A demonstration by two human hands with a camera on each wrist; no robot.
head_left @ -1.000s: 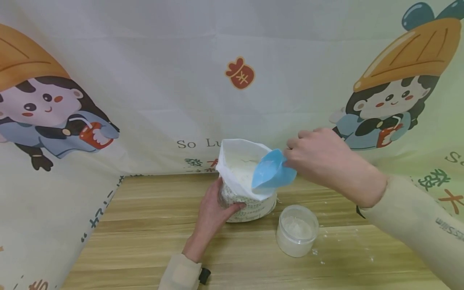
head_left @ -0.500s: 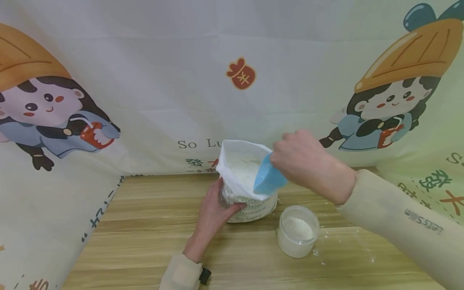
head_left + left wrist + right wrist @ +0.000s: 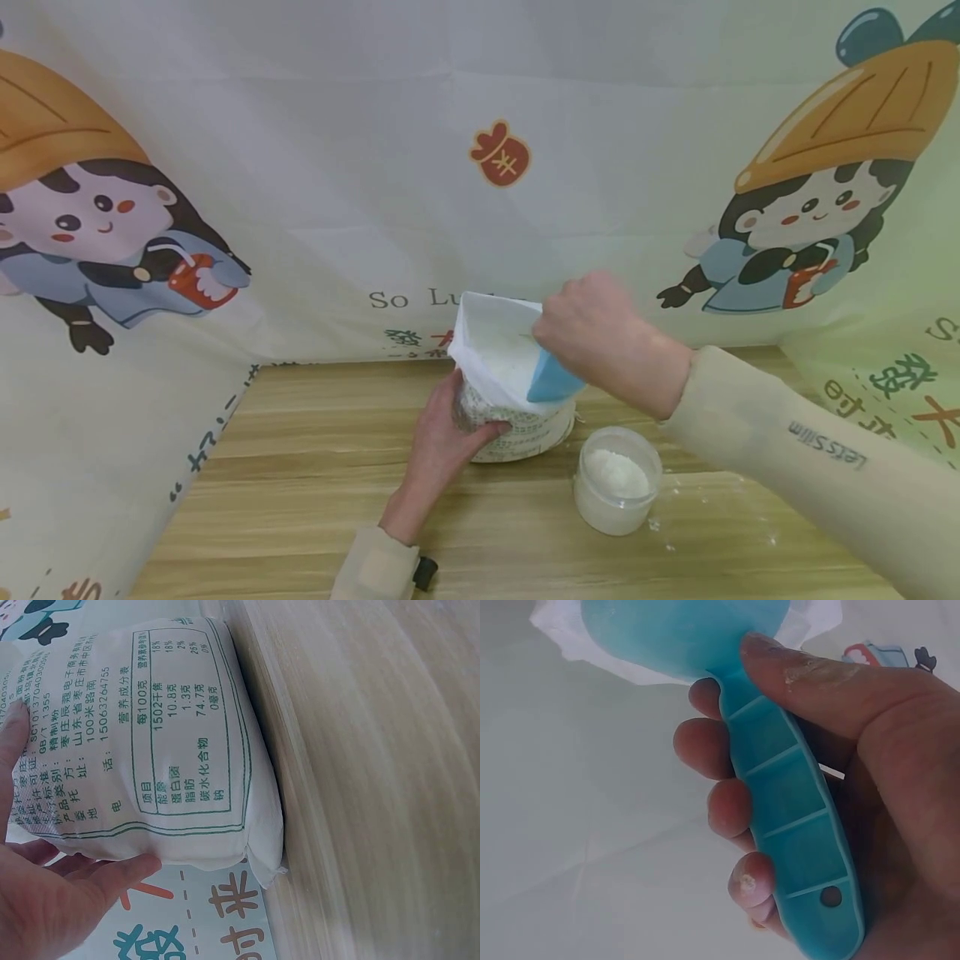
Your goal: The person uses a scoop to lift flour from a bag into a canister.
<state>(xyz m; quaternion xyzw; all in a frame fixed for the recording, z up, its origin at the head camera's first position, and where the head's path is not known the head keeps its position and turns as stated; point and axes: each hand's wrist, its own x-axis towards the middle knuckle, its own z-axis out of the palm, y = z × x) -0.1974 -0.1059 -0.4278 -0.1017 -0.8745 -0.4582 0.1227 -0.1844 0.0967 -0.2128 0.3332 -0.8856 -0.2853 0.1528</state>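
A white cloth flour bag point(image 3: 517, 433) with green print stands open-mouthed on the table, white powder inside. My left hand point(image 3: 442, 425) grips its left side, thumb across the front; the left wrist view shows the fingers and thumb spread round the printed bag point(image 3: 135, 750). In my right hand point(image 3: 600, 333) is a blue scoop point(image 3: 553, 379), its bowl dipped into the bag's mouth and its tip hidden there. The right wrist view shows my fingers curled round the scoop's ribbed handle point(image 3: 791, 795). Just right of the bag sits a clear round jar point(image 3: 617, 512) holding white powder.
Powder specks point(image 3: 671, 504) lie on the wood-grain table point(image 3: 285, 500) right of the jar. A pale printed cloth point(image 3: 360, 167) hangs close behind the bag and along both sides.
My right hand has moved left and turned over, taking the scoop deeper into the flour bag's mouth. More powder shows heaped in the jar. My left hand keeps its place on the bag.
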